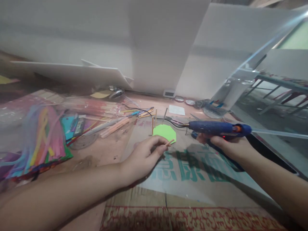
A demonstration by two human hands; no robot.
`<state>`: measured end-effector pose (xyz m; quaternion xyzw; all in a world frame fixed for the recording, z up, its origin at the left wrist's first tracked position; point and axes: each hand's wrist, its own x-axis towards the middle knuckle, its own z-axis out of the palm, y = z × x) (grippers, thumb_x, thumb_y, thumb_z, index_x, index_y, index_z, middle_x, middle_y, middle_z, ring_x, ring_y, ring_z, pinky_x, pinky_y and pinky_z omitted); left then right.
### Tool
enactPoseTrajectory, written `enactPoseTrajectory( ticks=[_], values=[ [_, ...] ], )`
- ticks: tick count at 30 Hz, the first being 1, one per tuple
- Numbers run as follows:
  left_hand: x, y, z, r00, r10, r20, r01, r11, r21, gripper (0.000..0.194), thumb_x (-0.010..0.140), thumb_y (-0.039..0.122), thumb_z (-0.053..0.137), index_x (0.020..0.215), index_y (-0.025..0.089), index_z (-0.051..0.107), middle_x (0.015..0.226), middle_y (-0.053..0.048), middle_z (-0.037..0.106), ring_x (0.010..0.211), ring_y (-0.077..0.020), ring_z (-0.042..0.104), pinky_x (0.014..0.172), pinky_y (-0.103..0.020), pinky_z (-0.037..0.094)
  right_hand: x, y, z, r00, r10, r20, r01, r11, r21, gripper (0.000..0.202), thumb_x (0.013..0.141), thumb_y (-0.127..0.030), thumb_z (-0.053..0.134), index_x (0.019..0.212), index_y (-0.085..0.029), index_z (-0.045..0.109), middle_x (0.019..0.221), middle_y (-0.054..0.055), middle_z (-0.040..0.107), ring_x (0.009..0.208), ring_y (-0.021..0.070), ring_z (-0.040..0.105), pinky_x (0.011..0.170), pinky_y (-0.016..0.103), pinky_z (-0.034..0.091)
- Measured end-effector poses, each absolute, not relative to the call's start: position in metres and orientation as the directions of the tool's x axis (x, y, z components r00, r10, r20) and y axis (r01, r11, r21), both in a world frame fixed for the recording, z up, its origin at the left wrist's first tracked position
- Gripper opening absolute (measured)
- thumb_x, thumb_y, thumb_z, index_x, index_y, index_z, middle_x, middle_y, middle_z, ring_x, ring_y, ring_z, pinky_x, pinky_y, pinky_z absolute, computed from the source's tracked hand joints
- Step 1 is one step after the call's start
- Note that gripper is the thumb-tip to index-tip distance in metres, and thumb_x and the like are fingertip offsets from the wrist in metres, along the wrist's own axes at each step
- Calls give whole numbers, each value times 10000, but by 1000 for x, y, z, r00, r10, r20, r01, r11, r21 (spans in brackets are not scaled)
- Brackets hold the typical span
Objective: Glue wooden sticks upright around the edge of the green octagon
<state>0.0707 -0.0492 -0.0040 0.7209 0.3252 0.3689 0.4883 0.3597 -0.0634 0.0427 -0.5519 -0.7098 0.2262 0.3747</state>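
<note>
Between thumb and fingers, my left hand [148, 154] pinches a short wooden stick [170, 142] at the near edge of a bright green octagonal piece [166, 132]. Upright sticks [156, 118] stand along the far and left sides of that piece. My right hand [223, 144] is wrapped around the handle of a blue glue gun [211, 127], whose nozzle points left, to the right of the green piece. A small red light glows on the gun, and a clear glue stick [276, 132] sticks out of its back.
Colourful pipe cleaners [45, 138] lie at the left, near bundled sticks [96, 107] and pens. A printed sheet [202, 189] covers the middle. A clear container [220, 99] stands at the right back, before white boards [158, 41]. A black cord [138, 108] crosses the table.
</note>
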Motion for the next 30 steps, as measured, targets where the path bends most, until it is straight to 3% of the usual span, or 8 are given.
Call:
enactPoseTrajectory(
  ticks=[3, 8, 15, 25, 30],
  values=[
    [70, -48, -3, 515, 837, 187, 143, -299, 944, 218, 986, 343, 508, 970, 164, 632, 936, -51, 670, 905, -178, 610, 841, -298, 460, 362, -67, 35, -245, 921, 302, 507, 387, -770, 408, 835, -648, 668, 820, -251, 758, 767, 73, 766, 729, 281, 731, 656, 399, 603],
    [70, -47, -2, 511, 843, 167, 184, -297, 937, 226, 992, 353, 517, 981, 170, 648, 964, -50, 694, 926, -179, 626, 799, -280, 461, 361, -68, 39, -365, 916, 169, 489, 343, -802, 419, 817, -651, 693, 796, -234, 732, 777, 71, 752, 740, 273, 725, 679, 392, 595],
    [69, -47, -4, 523, 832, 184, 184, -321, 929, 214, 1002, 348, 518, 990, 179, 648, 988, -42, 705, 951, -177, 634, 782, -268, 466, 361, -67, 41, -340, 910, 239, 528, 394, -752, 397, 802, -614, 720, 689, -237, 665, 648, 25, 653, 585, 217, 626, 533, 331, 496],
    [69, -46, -5, 533, 825, 187, 186, -330, 925, 224, 1007, 345, 521, 1002, 174, 665, 993, -44, 703, 945, -175, 630, 801, -277, 467, 358, -67, 40, -335, 906, 257, 513, 405, -757, 335, 784, -527, 747, 662, -230, 652, 621, 14, 622, 549, 200, 589, 506, 314, 440],
    [68, -47, -4, 530, 830, 176, 184, -316, 931, 216, 1004, 340, 525, 1006, 173, 663, 1005, -44, 708, 953, -174, 634, 797, -273, 466, 358, -66, 40, -325, 918, 228, 535, 377, -756, 400, 793, -590, 723, 659, -224, 635, 622, 20, 615, 557, 206, 585, 512, 321, 438]
  ],
)
